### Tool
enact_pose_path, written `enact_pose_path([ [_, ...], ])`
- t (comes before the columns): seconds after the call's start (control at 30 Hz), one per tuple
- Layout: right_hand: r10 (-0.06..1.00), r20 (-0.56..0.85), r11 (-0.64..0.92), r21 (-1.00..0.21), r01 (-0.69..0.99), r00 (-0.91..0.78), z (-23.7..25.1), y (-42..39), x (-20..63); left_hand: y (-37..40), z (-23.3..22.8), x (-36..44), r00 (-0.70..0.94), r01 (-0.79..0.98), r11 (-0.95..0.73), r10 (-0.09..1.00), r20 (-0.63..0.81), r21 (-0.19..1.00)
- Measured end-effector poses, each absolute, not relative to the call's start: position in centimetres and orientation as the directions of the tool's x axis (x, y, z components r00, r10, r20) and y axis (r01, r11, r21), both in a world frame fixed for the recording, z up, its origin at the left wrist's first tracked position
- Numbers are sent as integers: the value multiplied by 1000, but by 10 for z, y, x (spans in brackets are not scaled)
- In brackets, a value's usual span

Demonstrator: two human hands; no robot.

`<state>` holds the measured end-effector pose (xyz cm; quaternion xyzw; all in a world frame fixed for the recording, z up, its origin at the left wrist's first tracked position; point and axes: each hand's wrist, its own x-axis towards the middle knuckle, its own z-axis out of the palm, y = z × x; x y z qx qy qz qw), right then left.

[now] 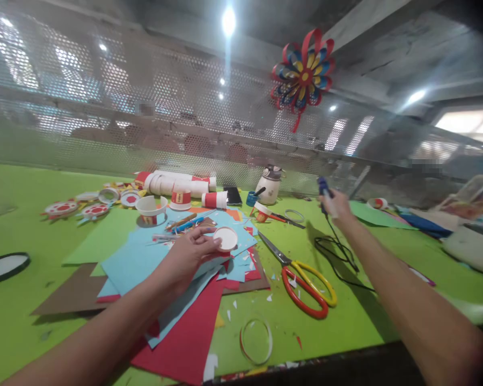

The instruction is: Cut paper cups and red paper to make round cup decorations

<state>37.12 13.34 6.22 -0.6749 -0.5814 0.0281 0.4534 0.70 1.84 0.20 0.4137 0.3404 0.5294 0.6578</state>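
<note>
Holding a white paper cup (226,238) on its side at 11 o'clock of the desk (346,321) centre, the left hand (191,252) pinches its rim over loose coloured paper sheets (145,257). At 1 o'clock, the right hand (335,205) closes its grip around one corded glue gun (324,193), raised. Judging by this, gluing the cup is in hand; next the nozzle must meet it. One pair of scissors (301,279) lies between them; five cups (173,195) stand at 12 o'clock.
</note>
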Motion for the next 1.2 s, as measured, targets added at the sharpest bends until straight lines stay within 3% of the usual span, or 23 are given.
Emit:
enact_pose_path([
  [0.17,901,417,309,-811,497,119,62,74,313,21,3,5,155,-434,42,987,29,900],
  [0.3,949,213,250,-958,142,-233,50,27,273,21,4,5,125,-386,35,992,15,922],
  [0.6,919,35,203,-897,393,-394,38,6,260,25,-3,4,92,-347,17,996,16,938],
  [0.77,920,72,272,-824,498,-385,30,4,257,23,4,4,88,-307,32,996,-5,951],
  [0.97,949,34,191,-851,489,-312,28,1,251,18,12,6,106,-256,39,994,-12,966],
  [1.2,942,160,313,-736,600,-296,34,-4,243,21,5,6,101,-237,2,995,23,971],
])
